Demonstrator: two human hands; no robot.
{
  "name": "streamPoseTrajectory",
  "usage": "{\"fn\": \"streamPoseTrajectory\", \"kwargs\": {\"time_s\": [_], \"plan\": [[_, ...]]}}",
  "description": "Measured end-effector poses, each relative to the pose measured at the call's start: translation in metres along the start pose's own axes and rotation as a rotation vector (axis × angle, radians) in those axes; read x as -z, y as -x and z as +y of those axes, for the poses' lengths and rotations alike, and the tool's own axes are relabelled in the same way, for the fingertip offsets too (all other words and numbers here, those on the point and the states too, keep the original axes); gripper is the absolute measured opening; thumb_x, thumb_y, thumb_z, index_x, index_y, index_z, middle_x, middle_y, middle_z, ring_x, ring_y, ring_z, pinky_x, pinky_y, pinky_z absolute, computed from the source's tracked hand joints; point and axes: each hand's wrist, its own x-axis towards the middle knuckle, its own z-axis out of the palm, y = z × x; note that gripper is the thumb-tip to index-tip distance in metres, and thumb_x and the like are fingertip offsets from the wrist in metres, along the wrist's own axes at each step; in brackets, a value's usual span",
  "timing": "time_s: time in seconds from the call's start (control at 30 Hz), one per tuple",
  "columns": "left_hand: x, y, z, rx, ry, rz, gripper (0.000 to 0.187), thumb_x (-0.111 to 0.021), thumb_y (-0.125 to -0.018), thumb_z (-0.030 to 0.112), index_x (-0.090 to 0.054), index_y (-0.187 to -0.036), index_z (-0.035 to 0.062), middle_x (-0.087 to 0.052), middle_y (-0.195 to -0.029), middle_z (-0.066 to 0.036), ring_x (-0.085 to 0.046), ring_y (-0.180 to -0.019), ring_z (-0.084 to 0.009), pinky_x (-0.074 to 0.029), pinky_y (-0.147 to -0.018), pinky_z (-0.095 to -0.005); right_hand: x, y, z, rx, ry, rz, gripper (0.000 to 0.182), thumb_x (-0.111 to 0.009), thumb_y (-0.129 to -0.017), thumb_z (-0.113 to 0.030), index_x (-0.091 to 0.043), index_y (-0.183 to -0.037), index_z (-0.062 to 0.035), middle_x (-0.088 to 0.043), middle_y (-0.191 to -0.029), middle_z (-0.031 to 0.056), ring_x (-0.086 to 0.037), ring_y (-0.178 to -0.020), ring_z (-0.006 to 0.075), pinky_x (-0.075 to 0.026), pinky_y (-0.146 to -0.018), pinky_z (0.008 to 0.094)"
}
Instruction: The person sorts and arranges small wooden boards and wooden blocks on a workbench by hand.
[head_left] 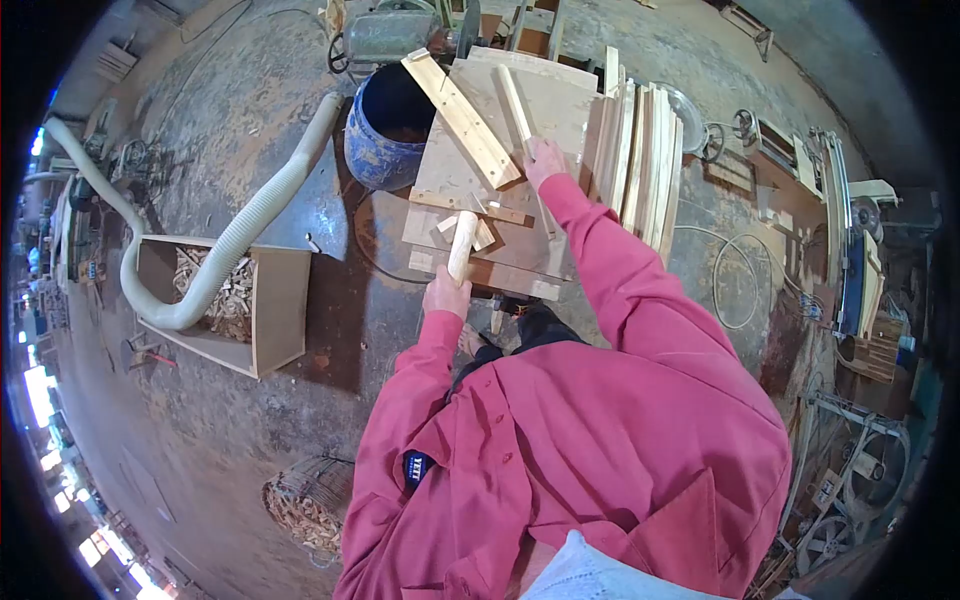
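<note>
My left hand point(448, 293) is closed around the lower end of a short, pale wooden piece point(464, 240), which points away from me over the near edge of the worktable point(440, 165). Farther forward and to the right, my right hand point(544, 160) grips a long, narrow wooden strip point(512, 95) that runs along the tabletop. Between and beyond the hands lies a wide board point(462, 118) with dark spots, set at a slant. Small wood offcuts point(484, 234) and a crosswise brown batten point(430, 201) lie near the left hand's piece.
Long planks point(640, 160) are stacked along the table's right side. A blue barrel point(378, 165) stands at its left. A ribbed hose point(265, 205) arches over a wooden box point(280, 310) holding scraps. A wire basket point(310, 505) of scraps sits on the floor behind left.
</note>
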Motion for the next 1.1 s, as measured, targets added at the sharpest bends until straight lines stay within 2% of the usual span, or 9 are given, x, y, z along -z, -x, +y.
{"fn": "streamPoseTrajectory", "kwargs": {"time_s": [0.03,0.13,0.27,0.43,0.57,0.73,0.87,1.1], "plan": [[-0.001,0.0,-0.001,-0.006,0.005,0.004,0.038,-0.073,-0.084,0.028,-0.053,-0.103,0.0027,-0.069,-0.09,-0.027,-0.067,-0.088,-0.0475,-0.053,-0.076,-0.0568,0.0,-0.003,-0.004,0.054,-0.018,0.026,0.043,-0.069,-0.083,-0.018,-0.063,-0.124,-0.0074,-0.063,-0.112,0.0218,-0.061,-0.105,0.042,-0.05,-0.095,0.0485],[-0.005,-0.001,-0.003,0.004,-0.003,0.013,0.037,-0.073,-0.084,0.028,-0.053,-0.103,0.0029,-0.069,-0.09,-0.027,-0.067,-0.088,-0.0475,-0.053,-0.076,-0.0568,-0.002,-0.014,-0.019,0.096,0.003,-0.112,0.041,-0.069,-0.084,-0.016,-0.063,-0.124,-0.0082,-0.064,-0.118,0.0228,-0.059,-0.112,0.0414,-0.049,-0.097,0.0478],[-0.004,-0.001,-0.006,-0.014,-0.029,0.0,0.038,-0.073,-0.083,0.029,-0.053,-0.103,0.0031,-0.069,-0.091,-0.028,-0.067,-0.088,-0.0477,-0.053,-0.076,-0.0566,-0.012,-0.026,-0.026,0.114,-0.065,-0.101,0.037,-0.067,-0.088,-0.019,-0.065,-0.123,-0.008,-0.065,-0.116,0.0218,-0.059,-0.112,0.0402,-0.049,-0.096,0.0476],[-0.001,-0.004,-0.001,0.089,-0.039,-0.078,0.041,-0.073,-0.083,0.031,-0.055,-0.105,0.0024,-0.068,-0.095,-0.028,-0.066,-0.092,-0.0479,-0.052,-0.079,-0.0562,-0.014,-0.034,-0.033,0.158,-0.135,-0.1,0.029,-0.065,-0.089,-0.018,-0.068,-0.115,-0.0064,-0.066,-0.113,0.0204,-0.061,-0.107,0.0398,-0.05,-0.095,0.0466],[-0.002,-0.003,-0.002,0.082,-0.041,-0.072,0.04,-0.074,-0.082,0.03,-0.055,-0.105,0.0036,-0.069,-0.093,-0.028,-0.066,-0.09,-0.0477,-0.053,-0.078,-0.0556,-0.018,-0.043,-0.026,0.179,-0.12,-0.137,0.034,-0.066,-0.088,-0.024,-0.068,-0.117,-0.0064,-0.066,-0.113,0.0185,-0.062,-0.109,0.0377,-0.049,-0.097,0.0444],[-0.005,-0.006,-0.003,0.061,-0.058,-0.052,0.039,-0.074,-0.083,0.03,-0.054,-0.104,0.0035,-0.069,-0.09,-0.028,-0.067,-0.088,-0.0477,-0.053,-0.075,-0.0558,-0.021,-0.048,-0.026,0.161,-0.04,-0.184,0.033,-0.067,-0.089,-0.027,-0.07,-0.112,-0.0051,-0.067,-0.108,0.0189,-0.062,-0.105,0.0387,-0.049,-0.093,0.046],[-0.003,-0.01,0.0,0.047,-0.056,-0.067,0.04,-0.074,-0.084,0.03,-0.053,-0.105,0.0032,-0.069,-0.089,-0.027,-0.067,-0.087,-0.0471,-0.053,-0.075,-0.0562,-0.035,-0.057,-0.022,0.138,-0.028,-0.117,0.034,-0.067,-0.089,-0.03,-0.071,-0.111,-0.0054,-0.067,-0.106,0.019,-0.062,-0.103,0.0387,-0.049,-0.091,0.0466],[-0.011,-0.028,0.009,0.035,-0.026,-0.005,0.039,-0.073,-0.084,0.032,-0.054,-0.101,0.0031,-0.068,-0.087,-0.029,-0.066,-0.086,-0.0493,-0.052,-0.074,-0.0574,-0.027,-0.073,-0.021,0.115,-0.03,-0.126,0.035,-0.066,-0.089,-0.032,-0.072,-0.113,-0.0069,-0.067,-0.105,0.0181,-0.063,-0.104,0.0377,-0.049,-0.092,0.0459]]}}
